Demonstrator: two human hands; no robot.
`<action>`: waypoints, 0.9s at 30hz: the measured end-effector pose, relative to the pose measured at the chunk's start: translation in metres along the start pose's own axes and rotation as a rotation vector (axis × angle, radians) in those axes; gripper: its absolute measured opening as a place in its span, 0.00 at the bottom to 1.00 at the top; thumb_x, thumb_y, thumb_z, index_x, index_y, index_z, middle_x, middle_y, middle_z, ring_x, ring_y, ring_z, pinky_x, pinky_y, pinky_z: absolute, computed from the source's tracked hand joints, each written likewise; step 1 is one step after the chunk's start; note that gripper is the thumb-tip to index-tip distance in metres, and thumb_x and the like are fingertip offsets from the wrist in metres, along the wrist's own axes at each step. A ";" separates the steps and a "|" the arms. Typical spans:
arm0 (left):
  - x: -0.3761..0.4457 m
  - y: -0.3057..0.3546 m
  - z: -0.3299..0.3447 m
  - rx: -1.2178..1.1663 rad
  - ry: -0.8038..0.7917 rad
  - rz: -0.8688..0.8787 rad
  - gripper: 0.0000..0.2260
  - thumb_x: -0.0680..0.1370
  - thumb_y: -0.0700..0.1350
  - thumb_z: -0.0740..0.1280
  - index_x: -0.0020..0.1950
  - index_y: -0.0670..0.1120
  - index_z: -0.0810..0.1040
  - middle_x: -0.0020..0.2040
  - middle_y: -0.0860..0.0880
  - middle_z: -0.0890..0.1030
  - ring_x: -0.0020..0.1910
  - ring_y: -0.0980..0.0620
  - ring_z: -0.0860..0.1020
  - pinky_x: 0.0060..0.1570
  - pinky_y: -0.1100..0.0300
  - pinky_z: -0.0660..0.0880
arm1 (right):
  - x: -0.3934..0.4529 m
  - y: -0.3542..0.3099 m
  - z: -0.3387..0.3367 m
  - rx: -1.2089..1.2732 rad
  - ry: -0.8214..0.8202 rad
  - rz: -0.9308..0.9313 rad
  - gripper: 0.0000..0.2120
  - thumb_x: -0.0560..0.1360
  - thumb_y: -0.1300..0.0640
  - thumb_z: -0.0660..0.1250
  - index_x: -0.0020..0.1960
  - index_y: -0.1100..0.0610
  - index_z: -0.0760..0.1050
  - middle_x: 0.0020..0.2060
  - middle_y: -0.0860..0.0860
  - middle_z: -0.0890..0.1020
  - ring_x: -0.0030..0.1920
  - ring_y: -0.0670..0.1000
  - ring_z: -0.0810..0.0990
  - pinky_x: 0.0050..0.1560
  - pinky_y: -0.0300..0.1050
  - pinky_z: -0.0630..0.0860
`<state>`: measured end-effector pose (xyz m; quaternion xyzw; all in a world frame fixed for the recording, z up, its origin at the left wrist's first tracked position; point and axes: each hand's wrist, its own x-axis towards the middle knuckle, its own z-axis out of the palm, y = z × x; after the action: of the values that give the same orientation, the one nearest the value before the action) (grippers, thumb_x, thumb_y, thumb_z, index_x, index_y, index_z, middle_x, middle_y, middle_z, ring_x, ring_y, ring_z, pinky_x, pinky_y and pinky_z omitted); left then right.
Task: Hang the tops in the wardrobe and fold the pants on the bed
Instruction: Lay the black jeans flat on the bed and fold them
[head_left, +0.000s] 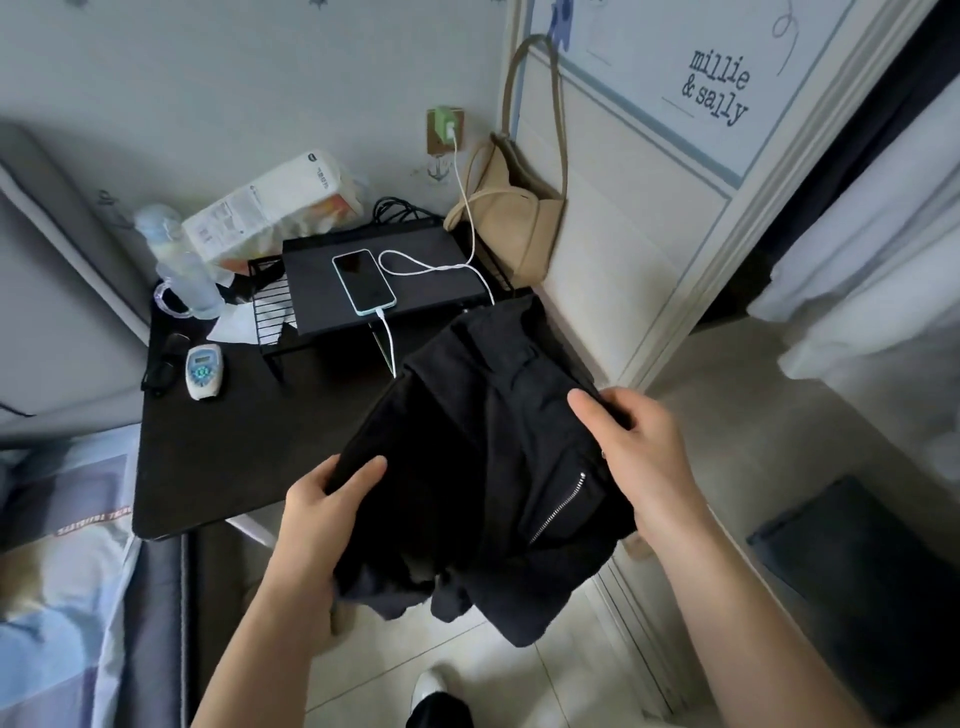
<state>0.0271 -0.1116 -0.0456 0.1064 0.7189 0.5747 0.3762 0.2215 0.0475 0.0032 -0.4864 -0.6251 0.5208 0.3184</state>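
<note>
A black garment (467, 457) with a silver zipper hangs bunched in front of me, above the floor and the near corner of a dark bedside table. My left hand (324, 506) grips its left edge, thumb on top of the cloth. My right hand (631, 441) holds its right side, fingers curled over the fabric near the zipper. The bed (57, 545) with a blue and white cover lies at the lower left. The wardrobe (675, 197) stands at the right, its white door open and light clothes (878, 270) hanging inside.
The dark table (218, 441) carries a black wire rack, a phone (363, 283) on a white cable, a water bottle (179, 260), a tissue pack and a small white device (205, 371). A beige bag (514, 218) hangs on the wardrobe side. A dark mat (857, 571) lies on the floor.
</note>
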 end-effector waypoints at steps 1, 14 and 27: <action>-0.011 0.001 0.002 0.038 0.007 0.047 0.04 0.75 0.47 0.72 0.45 0.48 0.83 0.42 0.43 0.85 0.44 0.43 0.84 0.51 0.44 0.80 | -0.006 0.000 -0.004 -0.005 -0.038 -0.013 0.14 0.74 0.49 0.69 0.40 0.60 0.76 0.34 0.59 0.76 0.35 0.53 0.73 0.39 0.46 0.71; -0.178 -0.039 0.006 0.043 0.293 0.219 0.04 0.75 0.38 0.72 0.43 0.43 0.78 0.34 0.47 0.83 0.33 0.52 0.80 0.35 0.61 0.75 | -0.080 0.006 -0.058 0.133 -0.644 -0.158 0.17 0.75 0.47 0.68 0.46 0.62 0.75 0.37 0.55 0.72 0.39 0.51 0.69 0.38 0.45 0.65; -0.348 -0.110 -0.109 -0.013 0.292 -0.006 0.47 0.53 0.61 0.83 0.67 0.70 0.65 0.58 0.59 0.82 0.56 0.55 0.82 0.51 0.60 0.80 | -0.175 -0.064 0.020 0.077 -1.606 -0.206 0.07 0.74 0.56 0.67 0.47 0.58 0.82 0.40 0.53 0.83 0.42 0.49 0.82 0.44 0.39 0.77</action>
<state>0.2275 -0.4312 0.0070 0.0171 0.7625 0.5877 0.2700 0.2420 -0.1227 0.0789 0.1073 -0.6863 0.7002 -0.1647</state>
